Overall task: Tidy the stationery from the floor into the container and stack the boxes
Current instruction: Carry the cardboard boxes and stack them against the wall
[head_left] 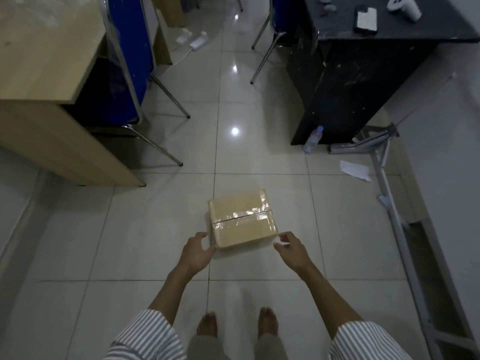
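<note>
Sitting flat on the tiled floor (pixel 117 242): one taped cardboard box (pixel 242 219), flaps closed, centre of view. Left grip (pixel 197 252) just beside its near-left corner, right grip (pixel 291 249) just beside its near-right corner. Both released, fingers loosely curved, grasping nothing. Contact with the box: cannot tell. Bare feet (pixel 206 324) nearer the camera. Farther right, a water bottle (pixel 313 139) at the foot of a black table (pixel 363 74), crumpled white paper (pixel 354 170) near it. Phone (pixel 366 19) and white controller (pixel 402 6) on that table. Far left, wooden table (pixel 39 61) with blue chair (pixel 130 48) beside.
</note>
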